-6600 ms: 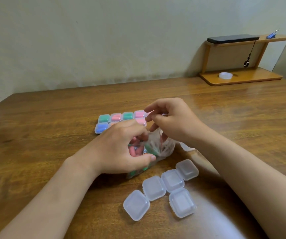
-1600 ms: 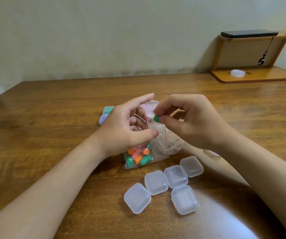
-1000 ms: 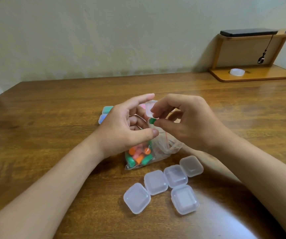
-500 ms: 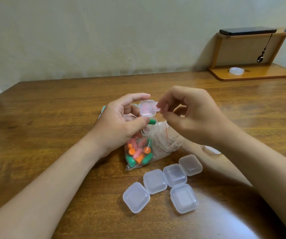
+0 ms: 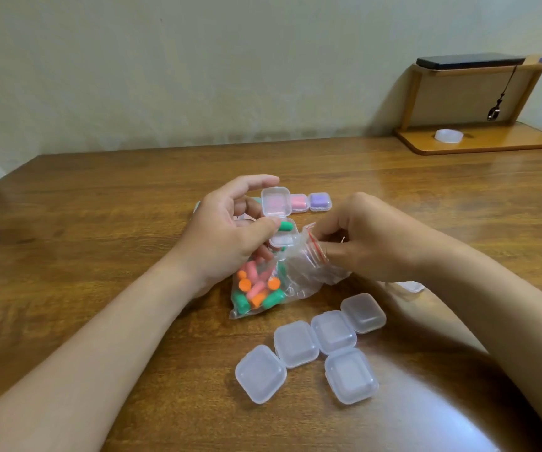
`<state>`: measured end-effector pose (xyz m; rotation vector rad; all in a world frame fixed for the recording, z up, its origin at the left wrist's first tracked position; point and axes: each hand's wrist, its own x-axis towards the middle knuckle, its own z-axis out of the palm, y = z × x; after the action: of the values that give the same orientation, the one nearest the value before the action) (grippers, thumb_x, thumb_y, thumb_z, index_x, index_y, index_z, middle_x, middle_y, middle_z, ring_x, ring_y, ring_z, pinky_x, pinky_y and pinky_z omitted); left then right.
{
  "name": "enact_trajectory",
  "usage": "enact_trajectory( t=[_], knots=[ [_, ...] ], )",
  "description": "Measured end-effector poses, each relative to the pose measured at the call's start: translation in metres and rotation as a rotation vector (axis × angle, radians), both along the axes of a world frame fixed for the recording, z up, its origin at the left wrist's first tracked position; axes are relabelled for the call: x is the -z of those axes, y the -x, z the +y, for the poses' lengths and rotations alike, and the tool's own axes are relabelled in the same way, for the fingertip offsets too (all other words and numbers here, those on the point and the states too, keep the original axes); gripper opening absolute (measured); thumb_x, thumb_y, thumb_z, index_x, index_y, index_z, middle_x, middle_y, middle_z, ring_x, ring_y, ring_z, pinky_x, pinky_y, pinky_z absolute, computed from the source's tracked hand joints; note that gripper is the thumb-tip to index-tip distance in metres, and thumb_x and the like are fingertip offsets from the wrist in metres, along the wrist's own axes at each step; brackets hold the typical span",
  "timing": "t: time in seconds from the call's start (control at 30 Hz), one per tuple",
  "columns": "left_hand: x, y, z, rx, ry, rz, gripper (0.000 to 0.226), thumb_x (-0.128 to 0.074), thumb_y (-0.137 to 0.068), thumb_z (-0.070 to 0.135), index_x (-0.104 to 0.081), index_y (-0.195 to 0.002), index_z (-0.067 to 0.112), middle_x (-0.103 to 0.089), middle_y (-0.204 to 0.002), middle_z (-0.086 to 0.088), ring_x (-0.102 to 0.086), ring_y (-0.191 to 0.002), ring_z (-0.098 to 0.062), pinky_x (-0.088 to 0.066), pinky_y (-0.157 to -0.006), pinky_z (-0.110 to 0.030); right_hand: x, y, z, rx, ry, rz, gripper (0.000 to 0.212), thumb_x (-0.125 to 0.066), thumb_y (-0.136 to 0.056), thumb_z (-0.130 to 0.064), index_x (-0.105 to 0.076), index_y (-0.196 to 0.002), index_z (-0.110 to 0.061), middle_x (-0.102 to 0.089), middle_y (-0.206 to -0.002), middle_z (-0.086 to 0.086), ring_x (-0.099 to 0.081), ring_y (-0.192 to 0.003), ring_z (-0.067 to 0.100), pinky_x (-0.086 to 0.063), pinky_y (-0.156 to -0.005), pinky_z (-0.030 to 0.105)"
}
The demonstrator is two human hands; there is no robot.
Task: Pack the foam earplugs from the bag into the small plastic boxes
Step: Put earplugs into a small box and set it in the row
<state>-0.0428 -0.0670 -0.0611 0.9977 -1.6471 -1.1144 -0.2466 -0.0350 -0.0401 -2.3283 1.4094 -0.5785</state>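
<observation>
A clear zip bag [image 5: 299,272] of green, orange and pink foam earplugs [image 5: 258,290] lies on the wooden table [image 5: 100,223]. My left hand [image 5: 227,236] holds a small open plastic box [image 5: 279,236], lid [image 5: 275,201] raised, with a green earplug [image 5: 285,226] under the thumb at its rim. My right hand [image 5: 361,239] pinches the bag's red-lined mouth [image 5: 315,247]. Several shut empty boxes [image 5: 315,347] sit in front of the bag.
Filled boxes, one pink [image 5: 299,202] and one purple [image 5: 320,201], stand behind my left hand. A wooden shelf [image 5: 478,138] at the back right carries a black device [image 5: 468,62] and a white ring [image 5: 449,136]. Another clear box [image 5: 411,285] lies partly hidden under my right wrist.
My right hand passed the green earplug to the open box in my left hand, then dropped to the bag's mouth. More filled boxes now show behind.
</observation>
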Motion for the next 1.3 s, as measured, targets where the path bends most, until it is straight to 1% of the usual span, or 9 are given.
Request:
enact_trajectory(
  t=[0.07, 0.2, 0.27, 0.33, 0.47, 0.63, 0.97, 1.17, 1.3],
  knots=[
    [0.000, -0.001, 0.000, 0.003, -0.004, 0.001, 0.051, -0.067, -0.076, 0.012, -0.063, -0.124, 0.029, -0.065, -0.099, -0.028, -0.068, -0.059, -0.027, -0.057, -0.062, -0.039, 0.000, -0.001, 0.000, -0.020, -0.025, -0.018, 0.026, -0.059, -0.086, -0.006, -0.060, -0.061, 0.001, -0.047, -0.060, 0.015, -0.032, -0.056, 0.007, -0.032, -0.048, 0.022],
    [-0.001, -0.001, -0.001, -0.008, 0.000, -0.003, 0.049, -0.066, -0.089, -0.004, -0.061, -0.128, 0.025, -0.065, -0.101, -0.029, -0.069, -0.062, -0.028, -0.057, -0.063, -0.038, 0.002, -0.003, 0.001, -0.069, -0.075, -0.075, 0.021, -0.061, -0.086, -0.002, -0.065, -0.065, -0.002, -0.056, -0.062, 0.017, -0.044, -0.056, 0.020, -0.047, -0.054, 0.039],
    [-0.001, -0.002, -0.001, -0.013, -0.002, -0.006, 0.048, -0.064, -0.091, -0.005, -0.060, -0.129, 0.024, -0.065, -0.103, -0.028, -0.071, -0.064, -0.029, -0.058, -0.063, -0.040, 0.003, -0.004, 0.002, -0.082, -0.093, -0.132, 0.017, -0.067, -0.085, -0.001, -0.075, -0.074, -0.012, -0.064, -0.062, 0.007, -0.052, -0.056, 0.014, -0.052, -0.054, 0.033],
    [-0.002, -0.002, 0.000, -0.016, -0.006, 0.006, 0.048, -0.066, -0.090, -0.002, -0.060, -0.129, 0.025, -0.064, -0.105, -0.028, -0.071, -0.065, -0.031, -0.059, -0.062, -0.040, 0.004, -0.006, 0.002, -0.090, -0.072, -0.158, 0.016, -0.070, -0.082, -0.002, -0.078, -0.079, -0.015, -0.069, -0.065, 0.000, -0.055, -0.057, 0.004, -0.049, -0.053, 0.022],
    [-0.001, -0.001, 0.000, -0.015, -0.018, 0.021, 0.048, -0.068, -0.089, 0.000, -0.060, -0.129, 0.026, -0.063, -0.107, -0.027, -0.071, -0.071, -0.029, -0.059, -0.060, -0.038, 0.009, -0.010, 0.001, -0.069, -0.058, -0.173, 0.008, -0.077, -0.081, -0.009, -0.080, -0.083, -0.017, -0.068, -0.063, -0.011, -0.059, -0.057, 0.002, -0.043, -0.053, 0.012],
    [-0.002, -0.002, 0.000, -0.014, -0.018, 0.004, 0.049, -0.066, -0.090, -0.003, -0.060, -0.130, 0.025, -0.062, -0.107, -0.027, -0.072, -0.078, -0.025, -0.058, -0.060, -0.036, 0.012, -0.014, 0.001, -0.038, -0.053, -0.146, 0.006, -0.081, -0.079, -0.018, -0.080, -0.085, -0.017, -0.073, -0.071, -0.007, -0.066, -0.065, 0.009, -0.052, -0.056, 0.020],
    [-0.003, -0.001, 0.001, -0.014, -0.008, 0.007, 0.050, -0.066, -0.090, -0.005, -0.059, -0.130, 0.024, -0.065, -0.101, -0.018, -0.073, -0.079, -0.021, -0.058, -0.060, -0.034, 0.012, -0.017, 0.002, -0.040, -0.004, -0.146, 0.006, -0.074, -0.081, -0.011, -0.078, -0.080, -0.015, -0.070, -0.068, -0.008, -0.062, -0.064, 0.006, -0.046, -0.055, 0.014],
    [-0.003, -0.001, 0.001, -0.013, -0.007, 0.018, 0.049, -0.065, -0.090, -0.006, -0.059, -0.129, 0.023, -0.063, -0.100, -0.019, -0.072, -0.072, -0.018, -0.058, -0.058, -0.032, 0.009, -0.015, 0.003, -0.022, -0.020, -0.128, 0.008, -0.072, -0.080, -0.010, -0.077, -0.079, -0.016, -0.071, -0.072, -0.003, -0.065, -0.071, 0.012, -0.055, -0.065, 0.033],
    [-0.004, 0.000, 0.002, -0.011, -0.011, 0.026, 0.048, -0.065, -0.090, -0.007, -0.059, -0.129, 0.021, -0.062, -0.099, -0.022, -0.070, -0.067, -0.020, -0.057, -0.055, -0.029, 0.003, -0.010, 0.003, 0.006, -0.057, -0.187, 0.017, -0.064, -0.077, 0.000, -0.073, -0.074, -0.014, -0.071, -0.069, -0.001, -0.064, -0.065, 0.010, -0.056, -0.064, 0.033]
  ],
)
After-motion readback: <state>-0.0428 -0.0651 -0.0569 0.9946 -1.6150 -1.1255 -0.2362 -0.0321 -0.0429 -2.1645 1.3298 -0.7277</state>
